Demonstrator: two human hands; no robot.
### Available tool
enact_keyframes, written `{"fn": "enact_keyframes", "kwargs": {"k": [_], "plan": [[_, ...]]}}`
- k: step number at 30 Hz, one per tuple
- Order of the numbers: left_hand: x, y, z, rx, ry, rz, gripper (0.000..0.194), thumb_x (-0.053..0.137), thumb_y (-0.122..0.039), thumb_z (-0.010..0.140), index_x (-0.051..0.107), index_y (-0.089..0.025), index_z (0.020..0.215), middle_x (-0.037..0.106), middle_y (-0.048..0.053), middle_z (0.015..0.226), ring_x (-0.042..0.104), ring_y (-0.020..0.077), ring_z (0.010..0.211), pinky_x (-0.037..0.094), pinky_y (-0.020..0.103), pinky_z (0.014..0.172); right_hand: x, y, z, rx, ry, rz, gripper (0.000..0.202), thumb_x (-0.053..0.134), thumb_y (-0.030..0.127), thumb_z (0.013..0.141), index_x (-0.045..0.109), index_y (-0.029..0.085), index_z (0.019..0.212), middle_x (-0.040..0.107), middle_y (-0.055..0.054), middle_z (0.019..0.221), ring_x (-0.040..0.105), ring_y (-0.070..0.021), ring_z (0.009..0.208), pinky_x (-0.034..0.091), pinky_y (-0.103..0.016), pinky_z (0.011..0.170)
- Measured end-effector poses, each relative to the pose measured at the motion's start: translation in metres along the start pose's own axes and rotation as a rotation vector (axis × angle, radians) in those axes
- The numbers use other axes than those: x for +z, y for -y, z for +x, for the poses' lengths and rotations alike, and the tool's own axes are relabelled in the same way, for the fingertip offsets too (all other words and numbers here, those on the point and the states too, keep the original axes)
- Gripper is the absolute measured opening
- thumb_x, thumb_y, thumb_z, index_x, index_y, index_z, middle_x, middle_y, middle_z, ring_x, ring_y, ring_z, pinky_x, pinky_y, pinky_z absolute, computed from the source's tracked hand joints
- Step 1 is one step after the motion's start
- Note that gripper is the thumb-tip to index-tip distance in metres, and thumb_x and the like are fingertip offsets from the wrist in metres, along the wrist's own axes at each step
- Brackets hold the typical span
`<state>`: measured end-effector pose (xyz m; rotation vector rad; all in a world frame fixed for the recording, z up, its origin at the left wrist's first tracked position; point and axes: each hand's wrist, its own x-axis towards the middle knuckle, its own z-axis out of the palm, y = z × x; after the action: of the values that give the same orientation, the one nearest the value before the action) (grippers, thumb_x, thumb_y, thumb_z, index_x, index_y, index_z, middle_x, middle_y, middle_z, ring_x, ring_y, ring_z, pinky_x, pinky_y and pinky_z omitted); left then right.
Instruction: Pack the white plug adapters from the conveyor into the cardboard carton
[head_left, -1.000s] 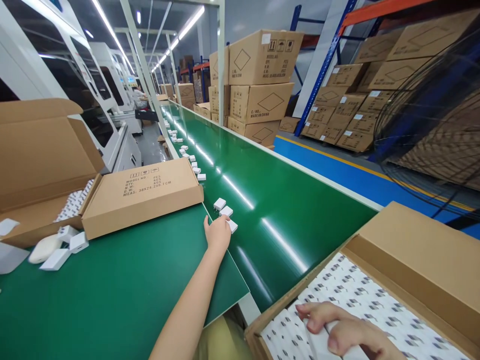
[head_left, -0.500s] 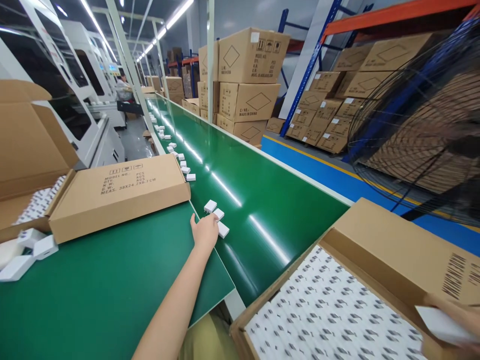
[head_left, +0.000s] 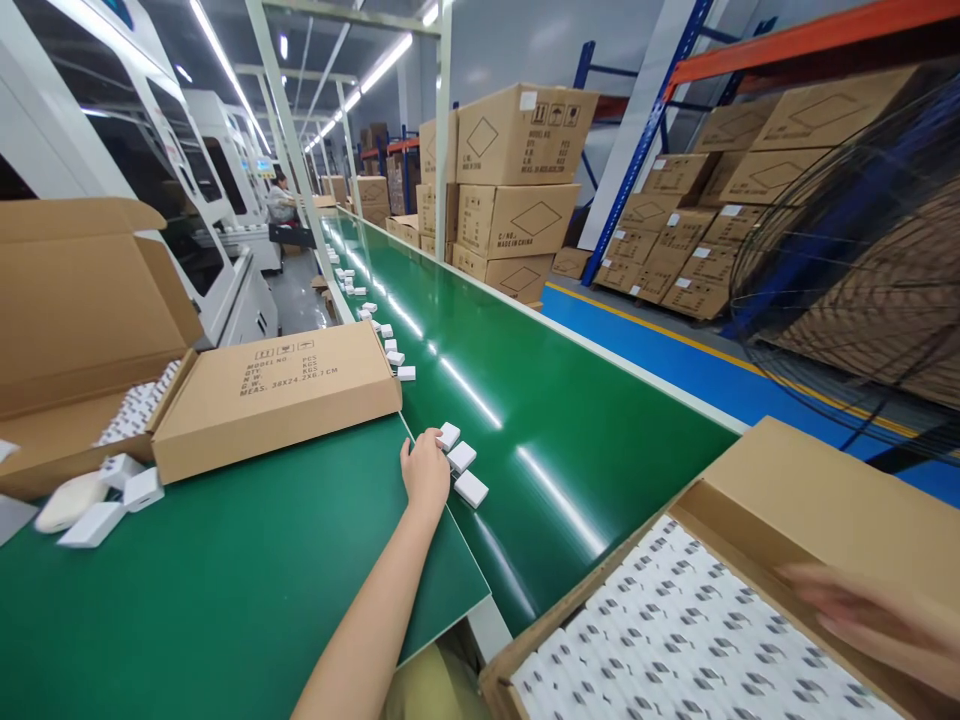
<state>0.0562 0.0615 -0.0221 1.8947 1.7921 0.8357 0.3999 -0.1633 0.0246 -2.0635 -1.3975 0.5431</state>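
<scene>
My left hand (head_left: 427,472) is at the near edge of the green conveyor belt (head_left: 615,425), thumb and fingers apart. Its fingertips are at the farthest of three small white plug adapters (head_left: 462,456), which lie in a short row on the belt; no adapter is visibly gripped. At the lower right, my right hand (head_left: 862,610) is smeared by motion above an open carton (head_left: 795,500). Its fingers look stretched out, with nothing visible in them. Closely packed white adapters (head_left: 697,630) with metal prongs fill that carton.
A closed carton (head_left: 281,400) lies on the green side table (head_left: 247,560). Left of it are an open carton (head_left: 82,290) and several loose white adapters (head_left: 142,488). More adapters line the belt's left edge. A fan (head_left: 862,270) stands at right, near stacked boxes (head_left: 517,220).
The white piece in my right hand is no longer visible, and that hand has moved left over the carton. My left hand has shifted slightly toward the farthest adapter. The view has turned slightly left.
</scene>
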Motion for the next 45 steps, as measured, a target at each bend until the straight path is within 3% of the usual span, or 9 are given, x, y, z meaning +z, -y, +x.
{"fn": "enact_keyframes", "kwargs": {"k": [1, 2, 7, 10, 13, 21, 26, 37, 45], "plan": [[0.0, 0.0, 0.0, 0.002, -0.008, -0.005, 0.033, 0.03, -0.005, 0.079, 0.055, -0.023, 0.093, 0.065, 0.001, 0.093, 0.057, 0.0134, 0.094, 0.023, 0.036, 0.104, 0.007, 0.024, 0.011, -0.005, 0.208, -0.157, 0.027, 0.047, 0.051, 0.068, 0.06, 0.03, 0.079, 0.066, -0.014, 0.093, 0.062, -0.0255, 0.084, 0.049, -0.04, 0.074], [-0.001, -0.001, 0.0, 0.004, -0.015, -0.011, 0.032, 0.031, -0.005, 0.079, 0.055, -0.023, 0.093, 0.065, 0.001, 0.093, 0.057, 0.0136, 0.094, 0.023, 0.036, 0.104, 0.019, 0.05, 0.022, -0.04, 0.261, -0.316, 0.034, 0.036, 0.047, 0.075, 0.06, 0.027, 0.09, 0.065, -0.014, 0.099, 0.061, -0.024, 0.088, 0.049, -0.039, 0.075], [-0.004, 0.0, 0.0, -0.003, -0.032, -0.015, 0.033, 0.031, -0.004, 0.078, 0.055, -0.021, 0.094, 0.065, 0.002, 0.088, 0.058, 0.0135, 0.09, 0.026, 0.034, 0.103, 0.12, 0.165, 0.053, -0.253, 0.359, -0.485, 0.025, 0.041, 0.027, 0.086, 0.055, 0.019, 0.106, 0.058, -0.008, 0.111, 0.054, -0.02, 0.099, 0.046, -0.037, 0.083], [-0.003, 0.0, 0.0, -0.007, -0.034, -0.011, 0.033, 0.031, -0.005, 0.079, 0.055, -0.022, 0.095, 0.066, 0.001, 0.087, 0.059, 0.0131, 0.089, 0.026, 0.034, 0.102, 0.174, 0.197, 0.063, -0.333, 0.39, -0.621, 0.024, 0.053, 0.032, 0.085, 0.056, 0.015, 0.102, 0.057, -0.007, 0.107, 0.053, -0.0218, 0.098, 0.043, -0.043, 0.084], [-0.002, 0.0, -0.001, -0.012, -0.034, -0.012, 0.031, 0.032, -0.007, 0.081, 0.055, -0.022, 0.095, 0.067, 0.001, 0.086, 0.059, 0.0134, 0.089, 0.026, 0.035, 0.103, 0.199, 0.205, 0.07, -0.372, 0.435, -0.741, 0.027, 0.055, 0.035, 0.085, 0.055, 0.016, 0.103, 0.056, -0.006, 0.105, 0.055, -0.0208, 0.092, 0.047, -0.042, 0.078], [-0.002, -0.004, -0.001, -0.011, -0.033, 0.029, 0.032, 0.031, -0.007, 0.082, 0.055, -0.021, 0.097, 0.067, 0.001, 0.075, 0.061, 0.0138, 0.081, 0.027, 0.036, 0.102, 0.182, 0.205, 0.089, -0.615, 0.491, -0.924, 0.021, 0.056, 0.028, 0.085, 0.056, 0.016, 0.102, 0.056, -0.006, 0.105, 0.056, -0.0192, 0.09, 0.049, -0.039, 0.076], [-0.004, -0.005, -0.002, -0.015, -0.047, 0.041, 0.032, 0.032, -0.006, 0.081, 0.055, -0.02, 0.097, 0.068, 0.001, 0.077, 0.061, 0.0142, 0.081, 0.028, 0.036, 0.102, 0.197, 0.213, 0.087, -0.773, 0.433, -0.972, 0.02, 0.056, 0.022, 0.084, 0.055, 0.015, 0.104, 0.055, -0.006, 0.109, 0.055, -0.0201, 0.093, 0.049, -0.039, 0.076], [-0.004, -0.004, 0.001, -0.037, -0.005, 0.014, 0.032, 0.031, -0.006, 0.081, 0.053, -0.022, 0.098, 0.068, 0.001, 0.084, 0.061, 0.014, 0.087, 0.026, 0.037, 0.103, 0.194, 0.218, 0.104, -0.848, 0.311, -1.048, 0.01, 0.054, 0.021, 0.086, 0.058, 0.017, 0.094, 0.058, -0.005, 0.101, 0.056, -0.0174, 0.088, 0.05, -0.034, 0.072], [-0.004, -0.005, 0.0, -0.022, 0.017, 0.005, 0.03, 0.033, -0.008, 0.081, 0.055, -0.022, 0.097, 0.067, 0.001, 0.078, 0.061, 0.0138, 0.084, 0.024, 0.038, 0.103, 0.223, 0.218, 0.106, -0.891, 0.349, -0.943, 0.013, 0.053, 0.023, 0.086, 0.058, 0.016, 0.096, 0.057, -0.005, 0.104, 0.055, -0.0191, 0.092, 0.049, -0.038, 0.076]]}}
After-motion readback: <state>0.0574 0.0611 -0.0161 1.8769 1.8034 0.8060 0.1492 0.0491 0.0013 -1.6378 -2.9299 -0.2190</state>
